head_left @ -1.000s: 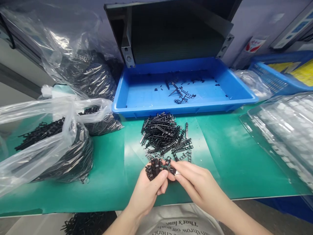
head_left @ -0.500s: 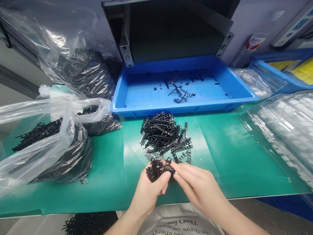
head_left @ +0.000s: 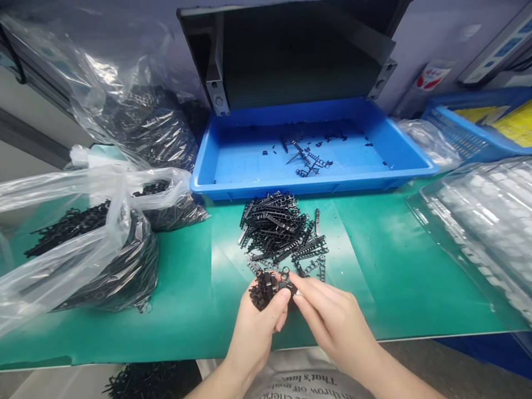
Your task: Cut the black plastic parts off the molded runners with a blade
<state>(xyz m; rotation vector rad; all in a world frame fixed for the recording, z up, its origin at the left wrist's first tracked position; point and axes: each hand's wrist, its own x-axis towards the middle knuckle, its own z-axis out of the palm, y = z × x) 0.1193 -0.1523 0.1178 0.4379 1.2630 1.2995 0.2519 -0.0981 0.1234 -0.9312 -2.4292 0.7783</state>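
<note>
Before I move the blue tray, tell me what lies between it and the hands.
In the head view, a heap of black strips lies there on the green work surface, with looser strips at its near right edge.

Fingers (head_left: 277,308) holding black parts (head_left: 260,290) (a bunch), blue tray (head_left: 245,163) beyond

The table (head_left: 407,260) is carrying bags (head_left: 135,266), a tub (head_left: 245,160) and trays (head_left: 490,205). Black parts (head_left: 274,224) are lying heaped beside the tub.

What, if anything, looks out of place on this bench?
Perhaps the loose black fragments in the blue plastic tray: they lie scattered, unlike the heaped black plastic strips in front. Nothing looks clearly damaged.
</note>
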